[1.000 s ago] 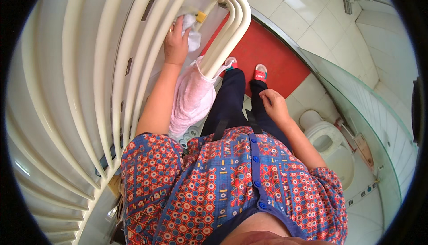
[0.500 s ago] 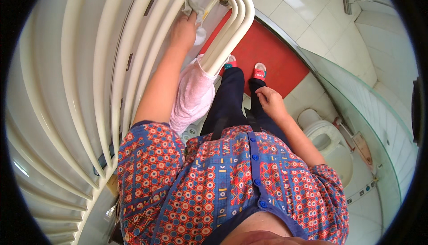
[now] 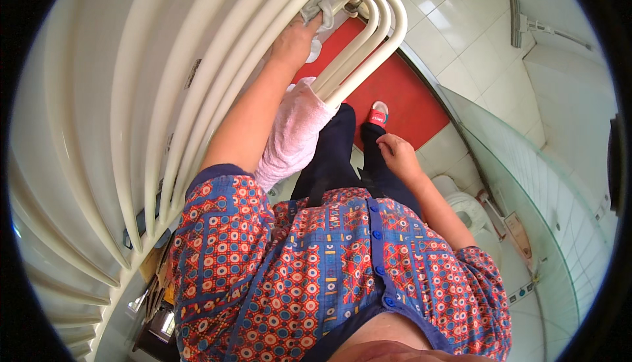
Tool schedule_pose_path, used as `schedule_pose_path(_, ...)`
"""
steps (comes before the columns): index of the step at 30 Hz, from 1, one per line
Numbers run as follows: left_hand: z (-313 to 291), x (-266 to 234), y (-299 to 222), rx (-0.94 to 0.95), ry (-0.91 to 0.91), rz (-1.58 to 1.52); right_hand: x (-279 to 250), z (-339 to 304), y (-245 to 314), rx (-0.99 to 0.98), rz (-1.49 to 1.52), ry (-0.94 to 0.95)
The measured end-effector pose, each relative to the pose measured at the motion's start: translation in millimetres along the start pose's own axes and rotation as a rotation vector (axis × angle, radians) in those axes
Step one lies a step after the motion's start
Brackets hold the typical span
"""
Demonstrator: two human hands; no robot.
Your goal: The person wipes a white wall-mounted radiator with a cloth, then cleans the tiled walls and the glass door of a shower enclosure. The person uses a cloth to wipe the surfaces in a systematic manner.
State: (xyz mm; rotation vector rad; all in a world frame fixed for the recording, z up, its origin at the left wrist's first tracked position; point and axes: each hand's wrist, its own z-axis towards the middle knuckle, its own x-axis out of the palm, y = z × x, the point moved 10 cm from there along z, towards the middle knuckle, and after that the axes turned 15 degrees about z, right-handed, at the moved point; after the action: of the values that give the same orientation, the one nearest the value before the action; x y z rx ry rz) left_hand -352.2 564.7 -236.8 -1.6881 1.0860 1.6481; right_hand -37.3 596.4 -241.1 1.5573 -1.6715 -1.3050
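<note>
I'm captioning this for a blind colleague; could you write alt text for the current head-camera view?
A person's left hand holds a greyish cloth beside a cream pipe radiator, while the right hand hovers with bent fingers over dark trousers. A pink towel hangs from the radiator, and a red mat lies on the floor.

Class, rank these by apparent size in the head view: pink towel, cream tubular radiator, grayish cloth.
1. Cream tubular radiator
2. Pink towel
3. Grayish cloth in the left hand, partly hidden
</note>
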Motion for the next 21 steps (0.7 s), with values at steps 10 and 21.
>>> schedule_pose_path(10,-71.8,34.7,20.8,0.079,0.116,-0.033,-8.4,-4.5,-13.4,0.053,-0.029,-0.024)
schedule_pose_path(21,-4.4,-34.5,9.2,-0.006,-0.016,-0.142,-11.5,0.0,-17.5,0.028,-0.003,-0.093)
